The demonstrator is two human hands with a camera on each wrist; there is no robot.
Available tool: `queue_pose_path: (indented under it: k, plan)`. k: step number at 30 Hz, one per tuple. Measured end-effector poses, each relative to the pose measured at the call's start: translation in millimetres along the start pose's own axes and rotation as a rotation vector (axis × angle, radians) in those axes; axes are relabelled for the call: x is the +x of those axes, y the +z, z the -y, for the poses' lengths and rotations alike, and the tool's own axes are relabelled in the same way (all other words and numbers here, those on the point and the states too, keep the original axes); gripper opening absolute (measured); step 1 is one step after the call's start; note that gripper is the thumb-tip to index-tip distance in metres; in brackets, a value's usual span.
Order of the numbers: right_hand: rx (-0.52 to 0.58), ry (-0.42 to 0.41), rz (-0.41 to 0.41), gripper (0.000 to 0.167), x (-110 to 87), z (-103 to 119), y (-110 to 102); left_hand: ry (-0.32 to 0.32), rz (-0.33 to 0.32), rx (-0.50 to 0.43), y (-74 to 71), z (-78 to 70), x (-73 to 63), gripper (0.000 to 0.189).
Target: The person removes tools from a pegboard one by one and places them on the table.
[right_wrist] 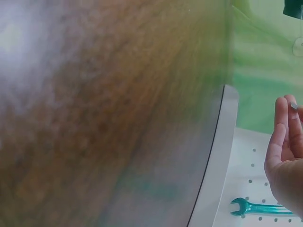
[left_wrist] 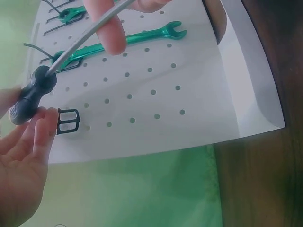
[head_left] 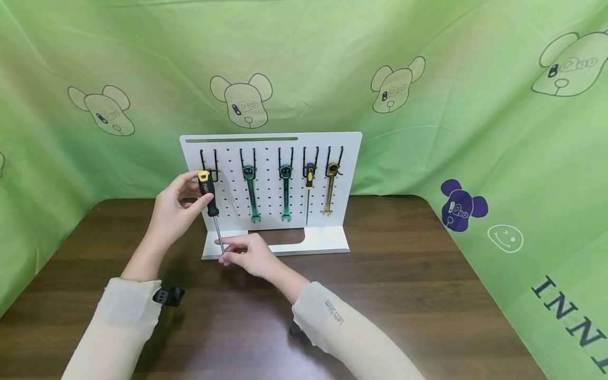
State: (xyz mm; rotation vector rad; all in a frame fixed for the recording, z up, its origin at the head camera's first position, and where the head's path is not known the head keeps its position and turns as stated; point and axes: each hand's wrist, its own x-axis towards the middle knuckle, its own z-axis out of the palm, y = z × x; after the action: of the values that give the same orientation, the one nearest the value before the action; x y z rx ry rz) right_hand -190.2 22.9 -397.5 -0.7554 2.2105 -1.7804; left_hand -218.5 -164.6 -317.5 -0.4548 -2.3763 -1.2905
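Observation:
Upright before the left end of a white pegboard (head_left: 268, 158) is a screwdriver (head_left: 212, 207) with a black and yellow handle. My left hand (head_left: 172, 212) grips that handle, thumb in front. Lower down, my right hand (head_left: 253, 255) pinches the end of the metal shaft between thumb and fingers. The right wrist view catches the flat tip (right_wrist: 294, 106) at the fingers of the right hand (right_wrist: 288, 158). Just behind the handle, a black double hook (left_wrist: 68, 121) on the board holds nothing.
On the other hooks hang two green wrenches (head_left: 252, 195), a smaller yellow and black screwdriver (head_left: 310, 177) and a gold-coloured wrench (head_left: 330, 192). The board's white base (head_left: 328, 241) stands on a dark wooden table (head_left: 408, 295). Green cloth (head_left: 323, 68) hangs behind.

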Motion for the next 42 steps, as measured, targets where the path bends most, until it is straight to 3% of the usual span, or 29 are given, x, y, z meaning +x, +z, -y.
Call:
queue_pose_path:
  k: [17, 42]
  plan:
    - [0.056, -0.053, 0.011, 0.035, -12.0, 17.2, 9.8, -0.038, -0.011, -0.019, -1.1, -8.0, -0.2, 0.049]
    - [-0.029, -0.029, -0.117, 0.035, -26.6, 33.4, 17.8, -0.061, -0.039, -0.098, -4.6, -12.2, -4.4, 0.047]
